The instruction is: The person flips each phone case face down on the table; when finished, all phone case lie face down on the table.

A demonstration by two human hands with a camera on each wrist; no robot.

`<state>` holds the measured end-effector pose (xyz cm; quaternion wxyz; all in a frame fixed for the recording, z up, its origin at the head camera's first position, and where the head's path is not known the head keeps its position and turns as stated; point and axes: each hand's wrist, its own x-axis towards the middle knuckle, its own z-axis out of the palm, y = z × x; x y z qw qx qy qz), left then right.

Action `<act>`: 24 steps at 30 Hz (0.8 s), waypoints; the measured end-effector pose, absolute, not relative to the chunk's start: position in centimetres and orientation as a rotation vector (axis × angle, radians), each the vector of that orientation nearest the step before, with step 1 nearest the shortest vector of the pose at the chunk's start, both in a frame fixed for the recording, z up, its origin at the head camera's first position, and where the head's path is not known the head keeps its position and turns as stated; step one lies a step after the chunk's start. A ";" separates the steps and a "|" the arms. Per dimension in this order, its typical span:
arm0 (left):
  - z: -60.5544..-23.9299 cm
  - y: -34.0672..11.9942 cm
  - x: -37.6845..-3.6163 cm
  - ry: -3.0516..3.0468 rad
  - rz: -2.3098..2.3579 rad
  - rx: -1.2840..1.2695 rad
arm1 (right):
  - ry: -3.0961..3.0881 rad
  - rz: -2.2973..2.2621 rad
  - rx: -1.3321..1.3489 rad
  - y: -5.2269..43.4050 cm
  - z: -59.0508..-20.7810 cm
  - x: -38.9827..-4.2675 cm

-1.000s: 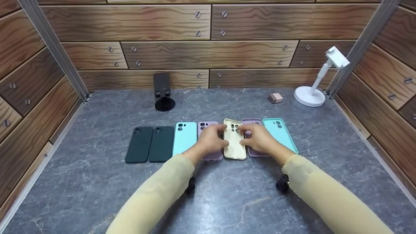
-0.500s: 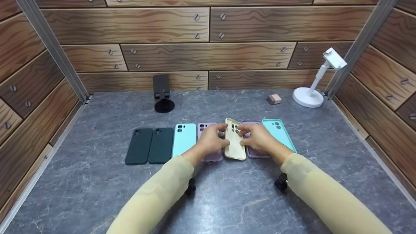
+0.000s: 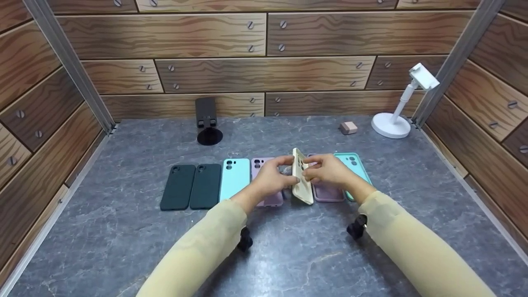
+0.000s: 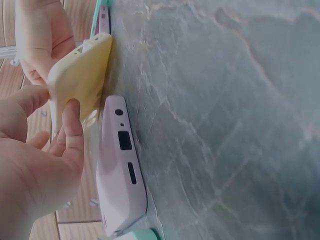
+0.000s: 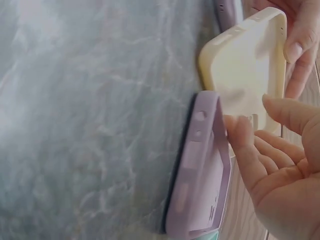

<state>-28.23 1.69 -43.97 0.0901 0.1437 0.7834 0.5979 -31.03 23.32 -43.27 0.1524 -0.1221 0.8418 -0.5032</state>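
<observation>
Fingers of the left hand [image 3: 270,178] pinch the cream case [image 3: 301,178] on its left edge, and the right hand [image 3: 330,171] pinches the other edge. It stands tilted on edge between two lilac cases [image 3: 328,192], seemingly mid-flip; next, I think, it must be lowered gently flat.

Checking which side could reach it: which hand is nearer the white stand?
Right. The right hand grips the cream case below-left of the white stand; the left hand is farther left.
</observation>
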 end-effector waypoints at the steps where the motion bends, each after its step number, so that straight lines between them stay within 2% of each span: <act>1: -44.1 1.7 -28.2 2.301 1.806 0.424 | 2.365 -1.480 -0.339 23.4 -43.2 -31.0; 8: -44.4 2.0 -28.3 2.184 1.922 0.389 | 2.115 -1.658 -0.226 23.6 -42.8 -31.0; 24: -45.2 2.1 -28.2 2.054 1.922 0.417 | 1.871 -1.870 -0.164 23.7 -43.1 -30.7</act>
